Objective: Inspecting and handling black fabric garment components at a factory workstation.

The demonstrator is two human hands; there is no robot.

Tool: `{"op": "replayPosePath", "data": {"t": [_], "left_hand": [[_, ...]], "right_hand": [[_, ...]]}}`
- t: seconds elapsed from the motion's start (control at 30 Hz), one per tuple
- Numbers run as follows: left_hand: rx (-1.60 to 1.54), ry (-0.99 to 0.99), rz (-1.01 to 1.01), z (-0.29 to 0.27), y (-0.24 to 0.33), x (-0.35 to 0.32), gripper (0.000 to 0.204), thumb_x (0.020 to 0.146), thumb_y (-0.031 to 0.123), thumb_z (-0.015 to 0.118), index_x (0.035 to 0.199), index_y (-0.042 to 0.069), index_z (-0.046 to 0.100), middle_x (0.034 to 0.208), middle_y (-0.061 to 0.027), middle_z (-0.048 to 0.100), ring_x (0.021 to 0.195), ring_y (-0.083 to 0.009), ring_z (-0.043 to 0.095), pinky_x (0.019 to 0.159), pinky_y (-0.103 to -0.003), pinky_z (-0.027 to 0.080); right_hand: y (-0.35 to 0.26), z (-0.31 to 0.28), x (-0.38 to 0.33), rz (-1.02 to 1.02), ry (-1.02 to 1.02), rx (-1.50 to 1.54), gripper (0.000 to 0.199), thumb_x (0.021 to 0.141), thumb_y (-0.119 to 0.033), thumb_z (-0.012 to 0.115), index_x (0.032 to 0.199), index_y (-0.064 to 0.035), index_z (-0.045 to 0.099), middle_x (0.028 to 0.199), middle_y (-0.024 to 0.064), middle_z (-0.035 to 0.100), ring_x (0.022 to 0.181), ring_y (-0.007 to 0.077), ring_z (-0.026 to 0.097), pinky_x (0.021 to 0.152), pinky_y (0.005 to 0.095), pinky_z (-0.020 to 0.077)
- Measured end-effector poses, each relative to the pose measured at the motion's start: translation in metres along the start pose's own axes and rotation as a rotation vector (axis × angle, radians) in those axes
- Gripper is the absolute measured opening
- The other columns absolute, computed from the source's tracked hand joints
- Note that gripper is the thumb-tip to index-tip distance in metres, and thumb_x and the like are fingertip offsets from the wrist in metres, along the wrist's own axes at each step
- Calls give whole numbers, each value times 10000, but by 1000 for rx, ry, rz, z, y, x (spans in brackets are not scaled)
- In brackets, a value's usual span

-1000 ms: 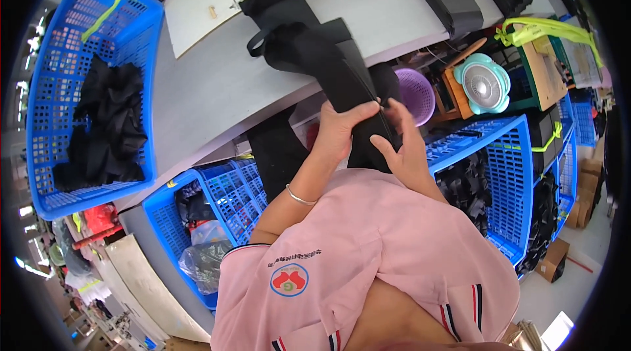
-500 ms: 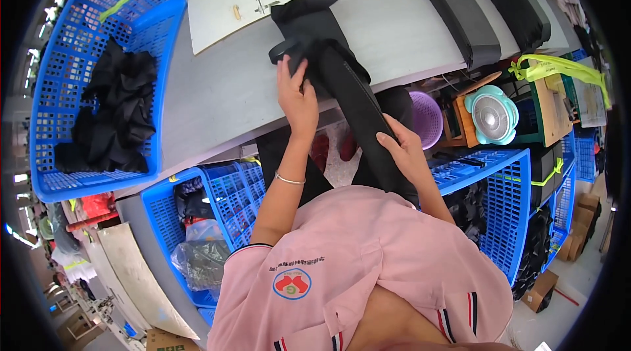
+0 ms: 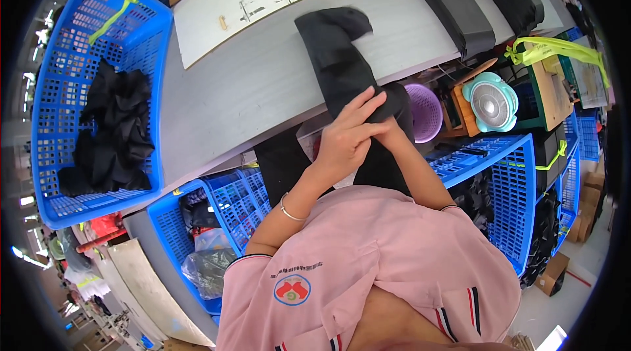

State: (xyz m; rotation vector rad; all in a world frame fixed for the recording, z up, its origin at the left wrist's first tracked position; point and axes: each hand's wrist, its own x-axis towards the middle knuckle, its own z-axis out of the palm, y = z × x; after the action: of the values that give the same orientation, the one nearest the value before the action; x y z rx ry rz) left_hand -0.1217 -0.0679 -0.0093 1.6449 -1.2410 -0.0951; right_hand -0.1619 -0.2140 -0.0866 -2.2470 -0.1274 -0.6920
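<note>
Along the near edge of the grey table, the left hand is resting its extended, slightly parted fingers over the near end of a black fabric piece. Beside it the right hand is touching it, its partly hidden grip impossible to tell. Across the tabletop the piece is lying lengthwise, its far end bending rightward.

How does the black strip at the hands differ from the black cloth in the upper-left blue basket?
The black strip lies across the edge of the table; the black cloth is heaped in the blue basket. The strip looks mostly smooth, the cloth crumpled. Both are black.
</note>
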Motion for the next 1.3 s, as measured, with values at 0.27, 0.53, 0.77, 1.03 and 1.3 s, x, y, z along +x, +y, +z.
{"op": "replayPosePath", "data": {"t": [0.27, 0.53, 0.77, 1.03, 1.3], "left_hand": [[212, 325, -134, -6, 19, -21, 698, 735, 22, 684, 1399, 35, 470, 1521, -214, 343, 1372, -343, 370, 1024, -394, 431], [104, 589, -339, 9, 12, -10, 674, 708, -93, 660, 1350, 80, 549, 1368, -120, 481, 1013, -203, 537, 796, -298, 492], [-20, 596, -264, 16, 15, -9, 664, 692, -209, 556, 1279, 90, 635, 1215, -77, 528, 829, -115, 548, 661, -220, 487], [-40, 582, -306, 25, 16, -15, 732, 708, -170, 559, 1387, 103, 561, 1223, -67, 518, 818, -99, 539, 646, -214, 484], [-17, 571, -311, 22, 13, -19, 768, 684, -196, 539, 1384, 118, 569, 1180, -81, 517, 848, -134, 568, 637, -230, 497]], "right_hand": [[-27, -25, 41, 951, 360, 1387, 438, 946, -186, 610, 1324, 19, 526, 1235, 147, 630, 1049, 262, 658, 875, 390, 573], [-39, -28, 36, 877, 285, 1463, 413, 917, -173, 657, 1277, 6, 561, 1157, 131, 654, 977, 239, 673, 850, 386, 587], [-41, -13, 25, 808, 371, 1610, 388, 872, -162, 675, 1213, 7, 602, 1128, 122, 670, 973, 235, 684, 816, 360, 597], [-47, 0, 29, 1025, 442, 1806, 269, 916, -240, 644, 1112, -58, 620, 1036, 84, 658, 898, 213, 657, 756, 391, 586], [-53, 2, 34, 1104, 496, 1664, 246, 948, -252, 603, 1109, -66, 605, 1003, 71, 639, 868, 202, 638, 738, 377, 571]]}}
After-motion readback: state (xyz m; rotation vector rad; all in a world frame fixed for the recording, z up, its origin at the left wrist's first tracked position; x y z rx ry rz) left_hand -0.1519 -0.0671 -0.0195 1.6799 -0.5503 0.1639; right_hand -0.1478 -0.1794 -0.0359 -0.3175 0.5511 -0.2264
